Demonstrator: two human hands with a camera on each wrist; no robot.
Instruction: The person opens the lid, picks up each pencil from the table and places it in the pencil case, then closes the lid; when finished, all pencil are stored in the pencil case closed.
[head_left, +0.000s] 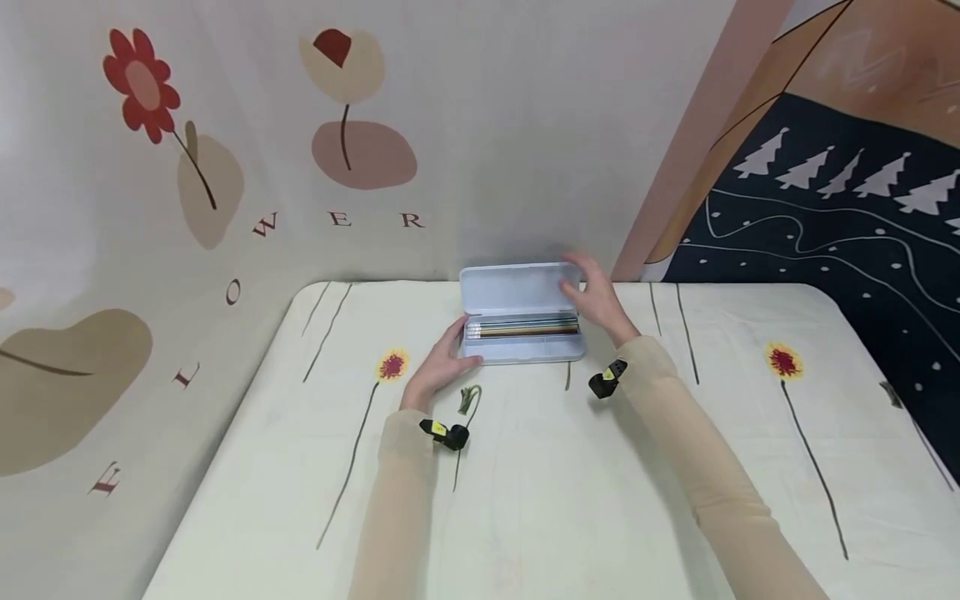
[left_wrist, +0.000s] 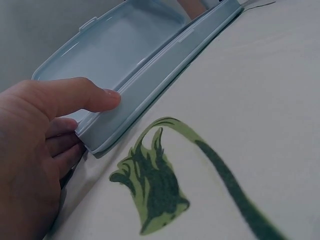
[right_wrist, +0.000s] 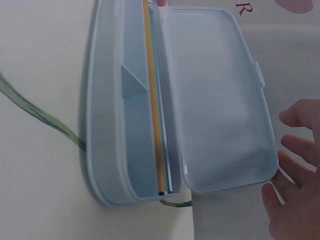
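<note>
A light blue pencil case [head_left: 525, 349] lies on the table with its lid [head_left: 510, 289] raised at the back. Several pencils [head_left: 525, 328] lie side by side in its rear compartment; a small divider [right_wrist: 133, 86] stands in the front one. My left hand [head_left: 441, 365] holds the case's left end, its thumb [left_wrist: 95, 98] against the front wall and the other fingers round the end. At the lid's right edge is my right hand [head_left: 600, 302], fingers spread and loosely bent; in the right wrist view its fingertips are right beside the lid's outer corner.
A white cloth [head_left: 540, 492] printed with flowers covers the table. Behind the case hangs a pale curtain [head_left: 525, 167] with flower prints and letters. To the right hangs a dark fabric [head_left: 825, 225] with white trees.
</note>
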